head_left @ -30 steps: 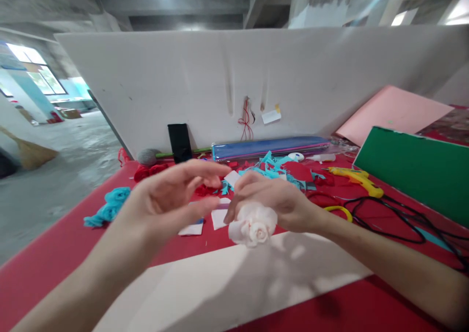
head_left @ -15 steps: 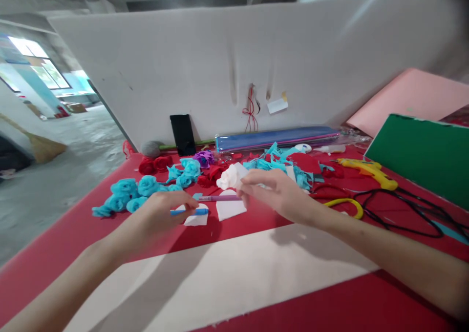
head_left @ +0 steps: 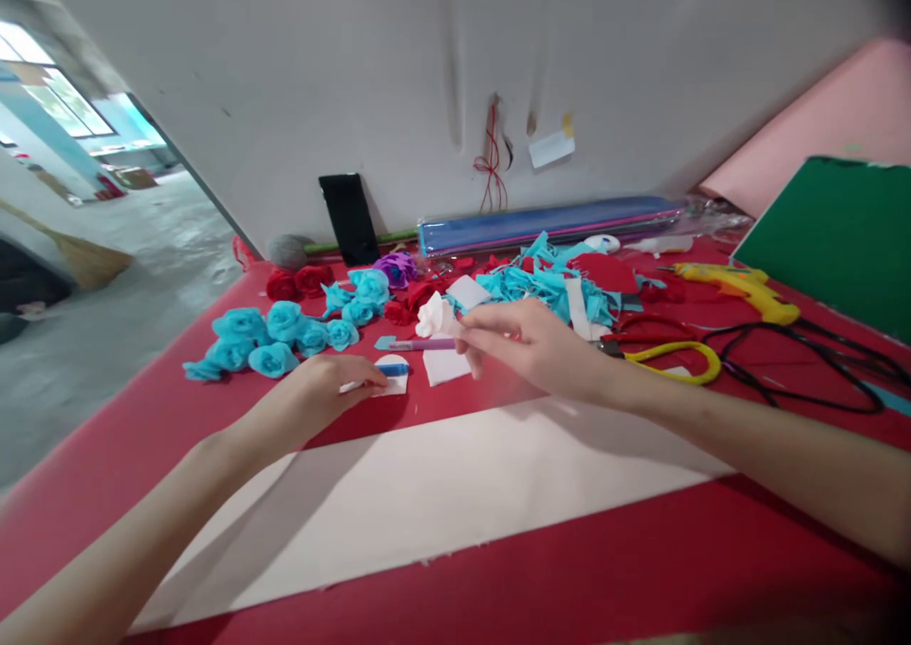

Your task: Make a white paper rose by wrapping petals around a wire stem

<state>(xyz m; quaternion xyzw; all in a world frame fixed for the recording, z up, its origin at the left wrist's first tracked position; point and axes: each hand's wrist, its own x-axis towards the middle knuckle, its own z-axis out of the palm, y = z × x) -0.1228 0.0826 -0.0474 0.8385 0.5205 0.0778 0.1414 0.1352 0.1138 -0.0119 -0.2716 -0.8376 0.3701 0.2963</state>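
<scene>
My right hand (head_left: 523, 346) pinches a white paper rose (head_left: 436, 316) between thumb and fingers, just above the table. Below the rose lie a purple pen (head_left: 419, 344) and a white paper piece (head_left: 446, 367). Over to the left, my left hand (head_left: 338, 384) is low at the table, its fingers drawn together at the end of a blue pen (head_left: 393, 371), which lies on a rounded white paper petal (head_left: 391, 385). What those fingertips grip, if anything, is hidden. A long cream paper strip (head_left: 427, 484) lies in front of both hands.
Blue paper roses (head_left: 274, 359) cluster at left, near red roses (head_left: 309, 281) and a purple one (head_left: 396, 268). Blue scraps (head_left: 541, 285) are heaped behind my right hand. Yellow-handled scissors (head_left: 676, 360), a glue gun (head_left: 740, 289) and a black cord (head_left: 797, 365) lie right. A phone (head_left: 348, 218) leans on the back board.
The view has tilted down. My left hand has come down closer to the blue pen and the petal. My right hand still holds the white rose, now a little apart from the paper square behind.
</scene>
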